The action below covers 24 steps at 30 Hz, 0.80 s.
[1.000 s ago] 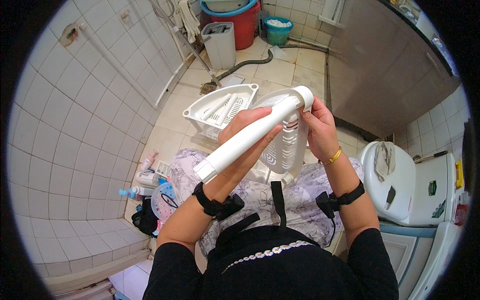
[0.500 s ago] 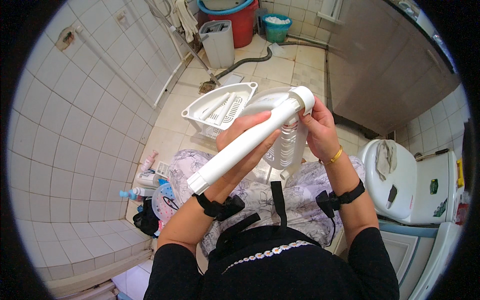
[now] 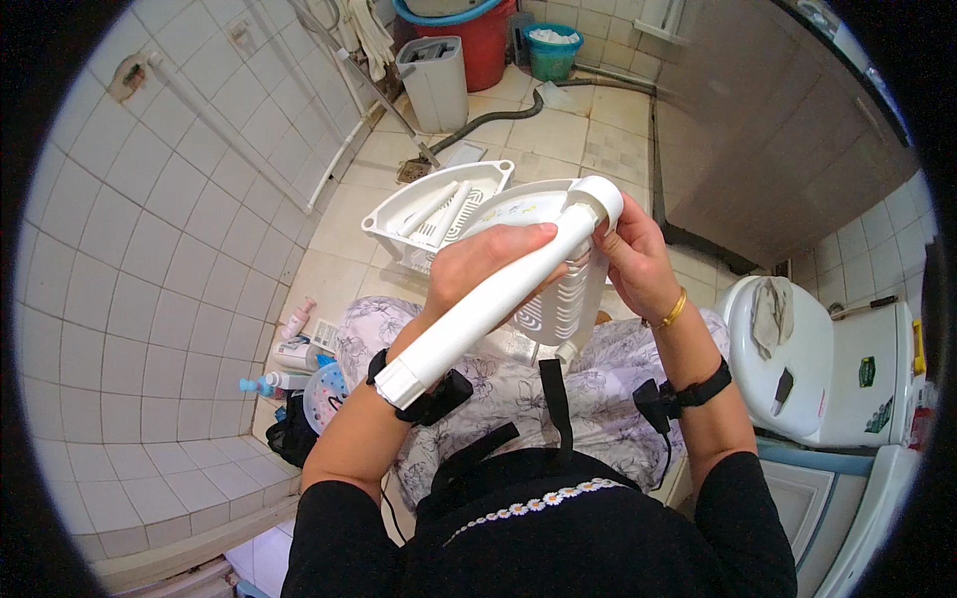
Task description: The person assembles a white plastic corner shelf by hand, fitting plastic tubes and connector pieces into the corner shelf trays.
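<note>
One basket partly behind the hands

Head view: left fisheye of the worn pair, looking steeply down and forward from above the grip. Left hand and right hand sit near the lens, around mid-frame; black shirt below the grip, tiled floor beyond it, tiled wall to its left.

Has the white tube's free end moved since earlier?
Yes: against the grey bin, the free end of the white tube has shifted away, down the picture.
</note>
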{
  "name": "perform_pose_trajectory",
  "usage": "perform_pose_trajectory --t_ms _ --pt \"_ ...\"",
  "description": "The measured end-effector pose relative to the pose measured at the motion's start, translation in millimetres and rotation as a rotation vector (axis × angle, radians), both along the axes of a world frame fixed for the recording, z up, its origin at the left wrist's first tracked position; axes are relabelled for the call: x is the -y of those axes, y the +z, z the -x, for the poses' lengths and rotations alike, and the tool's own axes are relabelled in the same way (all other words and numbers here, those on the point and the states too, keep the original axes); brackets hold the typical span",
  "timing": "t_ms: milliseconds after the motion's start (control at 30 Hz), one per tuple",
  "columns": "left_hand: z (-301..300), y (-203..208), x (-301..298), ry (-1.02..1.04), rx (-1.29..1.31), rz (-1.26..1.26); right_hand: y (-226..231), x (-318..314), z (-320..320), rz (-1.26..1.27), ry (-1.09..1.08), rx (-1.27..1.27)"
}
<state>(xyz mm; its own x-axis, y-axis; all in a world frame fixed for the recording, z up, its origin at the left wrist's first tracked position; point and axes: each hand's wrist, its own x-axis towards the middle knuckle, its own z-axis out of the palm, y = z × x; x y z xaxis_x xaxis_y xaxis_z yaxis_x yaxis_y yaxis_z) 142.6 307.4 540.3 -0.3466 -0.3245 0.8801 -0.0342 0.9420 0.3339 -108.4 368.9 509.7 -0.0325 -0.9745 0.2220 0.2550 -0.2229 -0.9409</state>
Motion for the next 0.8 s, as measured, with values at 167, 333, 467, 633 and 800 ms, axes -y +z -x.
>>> perform_pose_trajectory --t_ms 167,333,467,633,800 --pt "-2 -9 18 -0.275 0.023 -0.396 -7 12 9 0.077 -0.136 0.006" --pt "-55 -4 21 -0.486 0.058 -1.237 -9 14 41 0.094 -0.193 -0.052" --pt "-82 -4 45 -0.568 -0.001 -1.311 -11 13 56 0.083 -0.221 -0.155" --pt "-43 21 0 0.272 0.721 -0.241 -14 15 40 0.098 -0.179 -0.249" --pt "-35 -2 4 0.309 0.735 -0.382 -7 15 32 0.128 -0.214 -0.354"
